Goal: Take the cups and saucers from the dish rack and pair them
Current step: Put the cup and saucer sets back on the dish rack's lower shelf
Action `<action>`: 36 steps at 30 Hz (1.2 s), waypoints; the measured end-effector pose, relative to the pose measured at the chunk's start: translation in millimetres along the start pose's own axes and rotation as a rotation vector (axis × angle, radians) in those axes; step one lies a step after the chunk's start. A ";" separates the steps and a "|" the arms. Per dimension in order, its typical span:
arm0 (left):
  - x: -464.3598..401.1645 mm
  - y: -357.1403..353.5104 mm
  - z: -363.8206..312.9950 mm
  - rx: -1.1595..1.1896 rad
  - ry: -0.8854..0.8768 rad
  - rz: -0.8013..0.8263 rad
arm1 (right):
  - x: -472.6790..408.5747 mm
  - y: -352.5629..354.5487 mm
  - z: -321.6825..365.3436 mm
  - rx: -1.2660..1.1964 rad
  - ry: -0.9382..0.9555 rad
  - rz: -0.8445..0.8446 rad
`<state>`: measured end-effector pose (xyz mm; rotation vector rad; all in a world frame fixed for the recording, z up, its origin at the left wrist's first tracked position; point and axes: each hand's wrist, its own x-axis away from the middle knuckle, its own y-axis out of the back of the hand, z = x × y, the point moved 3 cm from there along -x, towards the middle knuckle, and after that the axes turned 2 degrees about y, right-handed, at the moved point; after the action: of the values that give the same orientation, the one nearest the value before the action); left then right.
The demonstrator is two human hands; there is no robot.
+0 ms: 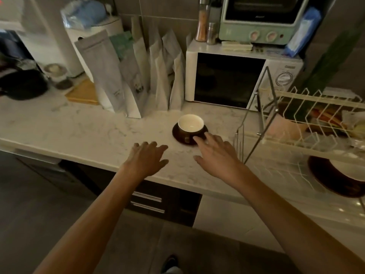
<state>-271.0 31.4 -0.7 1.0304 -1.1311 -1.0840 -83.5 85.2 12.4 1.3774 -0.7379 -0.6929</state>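
A brown cup [190, 125] with a white inside stands upright on a dark brown saucer [177, 135] on the marble counter [79, 131], in front of the microwave. My right hand [216, 155] reaches over the counter with straight fingers, its fingertips at the saucer's near right edge beside the cup's handle. My left hand [147, 158] hovers flat and open above the counter, left of the saucer, holding nothing. At the right, a white wire dish rack [308, 123] holds another dark saucer [327, 178] on its lower level.
A white microwave [233, 80] stands behind the cup, a mint toaster oven [260, 20] on top of it. Several grey paper bags [138, 76] line the wall to the left. A black pot [21, 86] sits far left. Drawers lie under the counter edge.
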 end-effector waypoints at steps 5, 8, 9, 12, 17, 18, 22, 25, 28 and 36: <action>-38.4 -0.3 19.9 0.055 0.100 -0.211 | -38.9 -5.1 -7.0 0.027 -0.058 -0.143; -64.6 -3.8 26.7 0.149 0.129 -0.299 | -60.7 -10.2 -11.9 -0.007 -0.125 -0.178; -73.1 -4.9 27.5 0.194 0.137 -0.317 | -67.9 -12.4 -14.3 -0.032 -0.155 -0.192; -97.5 -6.4 26.5 0.390 0.193 -0.345 | -89.0 -18.1 -21.2 -0.154 -0.265 -0.256; -134.3 -23.0 21.0 0.692 0.230 -0.261 | -121.0 -38.7 -41.9 -0.431 -0.459 -0.244; -139.9 -27.2 19.3 0.755 0.244 -0.232 | -125.3 -43.9 -46.2 -0.490 -0.476 -0.228; -154.2 -38.3 12.4 0.959 0.311 -0.109 | -134.8 -61.3 -58.0 -0.725 -0.518 -0.144; -164.4 -48.8 9.9 1.054 0.295 -0.035 | -138.0 -68.1 -61.5 -0.836 -0.547 -0.126; -172.0 -55.8 6.6 1.381 0.330 0.079 | -141.9 -70.2 -60.1 -0.931 -0.555 -0.162; -182.4 -53.9 0.7 1.540 0.349 0.165 | -153.2 -78.3 -65.5 -1.052 -0.556 -0.204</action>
<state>-295.1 201.2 -83.0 2.0943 -1.6691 0.3396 -123.7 240.8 -77.4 0.2801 -0.5072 -1.3997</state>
